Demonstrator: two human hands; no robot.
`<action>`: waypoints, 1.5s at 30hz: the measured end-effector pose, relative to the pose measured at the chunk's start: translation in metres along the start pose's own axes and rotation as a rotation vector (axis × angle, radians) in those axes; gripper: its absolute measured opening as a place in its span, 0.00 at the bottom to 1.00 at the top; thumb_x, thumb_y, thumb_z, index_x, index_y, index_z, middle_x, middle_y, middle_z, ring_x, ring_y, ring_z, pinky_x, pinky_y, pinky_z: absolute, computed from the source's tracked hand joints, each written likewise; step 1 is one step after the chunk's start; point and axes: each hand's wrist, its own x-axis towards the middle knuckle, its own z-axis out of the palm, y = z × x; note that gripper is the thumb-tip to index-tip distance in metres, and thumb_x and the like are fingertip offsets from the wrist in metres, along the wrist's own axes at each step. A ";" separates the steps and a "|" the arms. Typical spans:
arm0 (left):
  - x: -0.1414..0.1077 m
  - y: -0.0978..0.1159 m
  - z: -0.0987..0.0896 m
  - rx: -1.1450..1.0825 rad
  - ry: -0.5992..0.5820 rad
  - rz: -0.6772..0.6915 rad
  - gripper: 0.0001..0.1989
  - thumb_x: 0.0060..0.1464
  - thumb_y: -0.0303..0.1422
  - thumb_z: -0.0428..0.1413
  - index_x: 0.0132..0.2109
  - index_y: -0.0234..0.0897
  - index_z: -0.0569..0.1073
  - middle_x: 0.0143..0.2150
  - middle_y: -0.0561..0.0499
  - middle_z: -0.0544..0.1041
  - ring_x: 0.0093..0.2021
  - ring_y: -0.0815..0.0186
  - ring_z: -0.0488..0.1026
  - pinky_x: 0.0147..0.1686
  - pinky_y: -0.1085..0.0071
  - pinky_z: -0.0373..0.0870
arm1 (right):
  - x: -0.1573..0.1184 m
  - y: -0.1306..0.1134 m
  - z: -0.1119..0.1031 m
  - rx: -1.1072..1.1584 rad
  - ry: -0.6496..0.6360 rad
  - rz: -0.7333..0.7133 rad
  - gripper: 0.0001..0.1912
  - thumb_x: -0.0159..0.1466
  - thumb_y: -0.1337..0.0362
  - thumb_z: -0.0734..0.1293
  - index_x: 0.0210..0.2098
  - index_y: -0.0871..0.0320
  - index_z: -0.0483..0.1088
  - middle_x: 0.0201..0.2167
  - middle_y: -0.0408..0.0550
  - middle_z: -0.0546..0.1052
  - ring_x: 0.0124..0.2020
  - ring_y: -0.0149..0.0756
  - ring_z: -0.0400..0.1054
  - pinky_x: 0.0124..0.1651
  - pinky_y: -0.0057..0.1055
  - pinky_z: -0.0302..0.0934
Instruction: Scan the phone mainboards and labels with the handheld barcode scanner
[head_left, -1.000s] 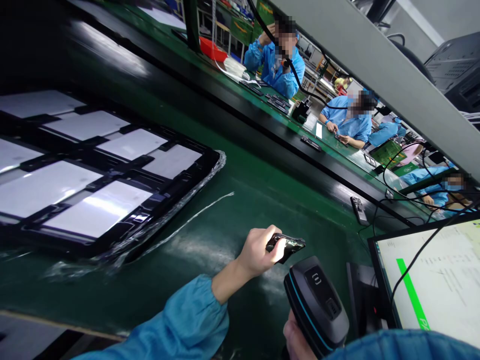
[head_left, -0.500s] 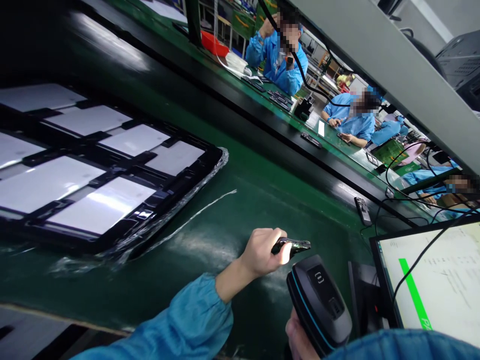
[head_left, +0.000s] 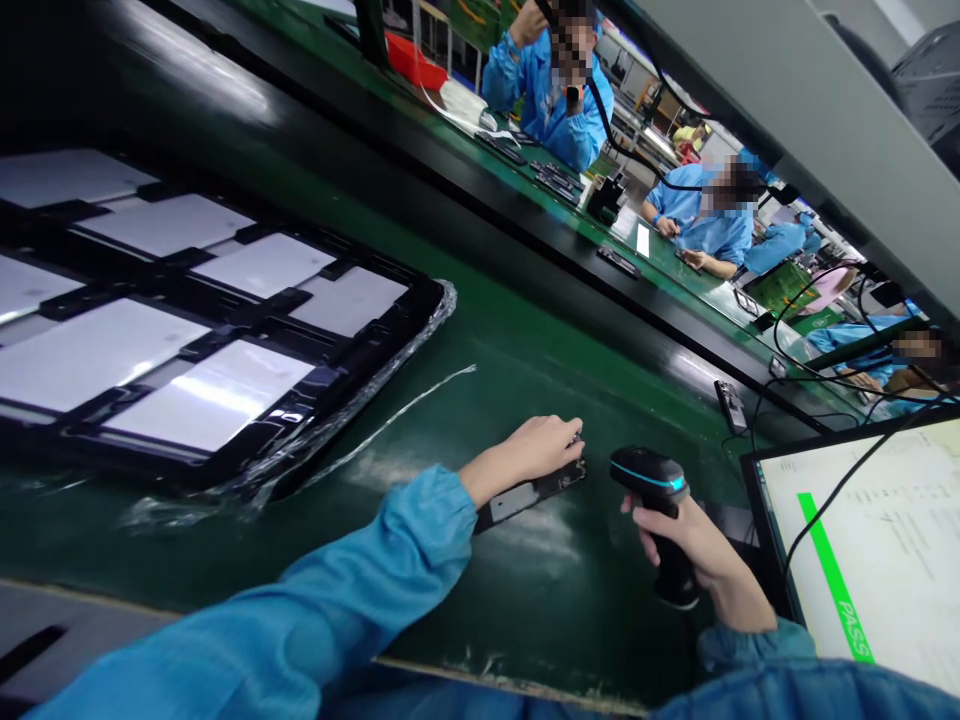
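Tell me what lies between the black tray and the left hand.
In the head view, starting at the black tray: crinkled clear wrap along its edge, a thin pale strand, then green tabletop up to the left hand.

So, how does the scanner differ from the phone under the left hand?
The scanner is bulky with a handle; the phone is a flat slab. The scanner shows a blue strip; the phone shows a grey panel. The right hand grips the scanner's handle; the left hand partly covers the phone. Both look dark.
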 end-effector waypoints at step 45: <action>-0.039 -0.007 0.038 0.194 0.100 0.013 0.31 0.59 0.47 0.56 0.64 0.36 0.65 0.73 0.32 0.51 0.73 0.43 0.46 0.68 0.46 0.48 | 0.054 0.001 -0.004 0.262 -0.273 0.074 0.14 0.58 0.61 0.73 0.40 0.60 0.70 0.18 0.36 0.69 0.13 0.25 0.61 0.15 0.21 0.55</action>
